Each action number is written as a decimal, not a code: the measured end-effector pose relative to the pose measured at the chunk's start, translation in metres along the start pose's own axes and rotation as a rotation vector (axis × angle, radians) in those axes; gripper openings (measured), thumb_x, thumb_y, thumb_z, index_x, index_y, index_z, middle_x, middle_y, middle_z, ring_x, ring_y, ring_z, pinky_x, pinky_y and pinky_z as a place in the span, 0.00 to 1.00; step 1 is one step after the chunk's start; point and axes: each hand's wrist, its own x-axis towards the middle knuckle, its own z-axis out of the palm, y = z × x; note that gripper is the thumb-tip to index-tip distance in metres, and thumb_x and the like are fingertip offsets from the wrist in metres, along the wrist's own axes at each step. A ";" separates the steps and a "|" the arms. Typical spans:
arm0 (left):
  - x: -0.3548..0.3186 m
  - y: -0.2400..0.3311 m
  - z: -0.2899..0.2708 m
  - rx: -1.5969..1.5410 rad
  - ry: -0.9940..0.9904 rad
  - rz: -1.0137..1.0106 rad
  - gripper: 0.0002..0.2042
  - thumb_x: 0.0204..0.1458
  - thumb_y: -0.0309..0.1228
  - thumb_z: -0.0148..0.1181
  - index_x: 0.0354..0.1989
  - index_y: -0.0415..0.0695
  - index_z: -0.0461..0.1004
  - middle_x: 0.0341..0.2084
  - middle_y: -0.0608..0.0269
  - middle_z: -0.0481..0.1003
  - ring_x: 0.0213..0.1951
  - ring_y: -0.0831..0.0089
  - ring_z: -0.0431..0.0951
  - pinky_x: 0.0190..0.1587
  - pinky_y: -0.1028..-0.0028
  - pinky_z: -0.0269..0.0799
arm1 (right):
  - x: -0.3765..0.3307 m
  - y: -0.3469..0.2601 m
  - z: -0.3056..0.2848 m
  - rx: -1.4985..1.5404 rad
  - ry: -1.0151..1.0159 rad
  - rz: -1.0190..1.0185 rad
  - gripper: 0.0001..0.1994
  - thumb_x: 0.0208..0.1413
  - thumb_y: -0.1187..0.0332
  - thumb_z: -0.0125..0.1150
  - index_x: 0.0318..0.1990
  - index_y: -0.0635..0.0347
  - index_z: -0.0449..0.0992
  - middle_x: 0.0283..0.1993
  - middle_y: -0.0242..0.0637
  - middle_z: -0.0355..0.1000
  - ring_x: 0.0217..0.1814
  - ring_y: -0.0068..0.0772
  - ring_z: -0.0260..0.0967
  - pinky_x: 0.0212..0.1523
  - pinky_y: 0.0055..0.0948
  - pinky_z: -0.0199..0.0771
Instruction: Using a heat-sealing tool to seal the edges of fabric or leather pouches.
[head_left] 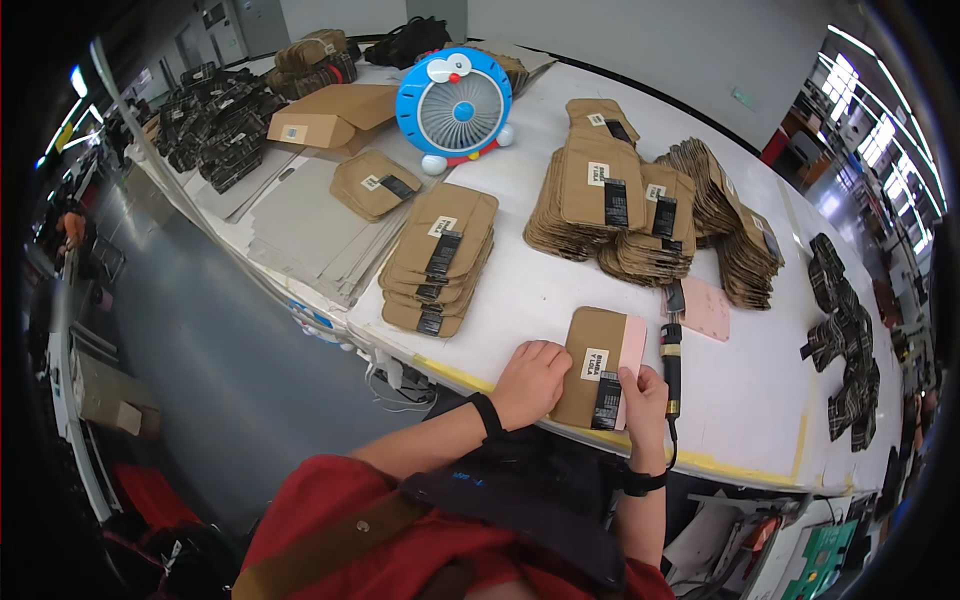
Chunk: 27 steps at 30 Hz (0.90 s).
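Workshop floor (200, 290) runs grey along your left, beside a white worktable (510, 315) edged with yellow tape. From the left on it lie a heap of dark plaid fabric pieces (215, 135), a cardboard box (325, 115), a blue cartoon-faced fan (455, 110) and a stack of tan labelled pieces (410, 262). Next, near the table edge before you, sits one tan rounded-corner piece (575, 385) with a pink card (634, 342) showing along its right side. Just right of that is a corded black hand tool (672, 375); taller tan stacks (580, 225) rise behind, and plaid strips (845, 340) lie far right.

Watch the tool's cord: your right wrist is close, and a snag could drag it. Uneven pressure might skew the card against the piece.

Your left hand (535, 383) has its fingers curled together at the piece's left edge; whether they grip, I cannot tell. Your right hand (645, 400) appears closed, thumb over the card's edge, forefinger bent beside it.
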 end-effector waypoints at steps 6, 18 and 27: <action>0.005 -0.008 0.005 -0.675 0.060 -0.423 0.18 0.63 0.21 0.52 0.60 0.38 0.59 0.32 0.58 0.75 0.29 0.71 0.77 0.34 0.73 0.73 | -0.008 0.003 0.012 0.246 -0.044 -0.159 0.09 0.68 0.68 0.58 0.41 0.66 0.74 0.34 0.27 0.73 0.34 0.12 0.65 0.35 0.19 0.67; 0.060 -0.151 -0.147 0.055 0.298 -0.376 0.11 0.63 0.19 0.47 0.51 0.43 0.69 0.37 0.48 0.76 0.42 0.49 0.79 0.45 0.60 0.74 | -0.006 0.012 0.013 0.078 0.098 -0.346 0.13 0.70 0.63 0.53 0.47 0.67 0.71 0.37 0.35 0.73 0.39 0.21 0.66 0.41 0.27 0.70; 0.171 -0.109 -0.128 0.082 -0.093 0.028 0.19 0.52 0.27 0.64 0.53 0.40 0.72 0.54 0.48 0.73 0.56 0.48 0.74 0.59 0.59 0.71 | -0.005 0.016 0.012 -0.050 0.121 -0.329 0.15 0.68 0.61 0.55 0.45 0.68 0.71 0.30 0.45 0.73 0.31 0.31 0.69 0.35 0.33 0.70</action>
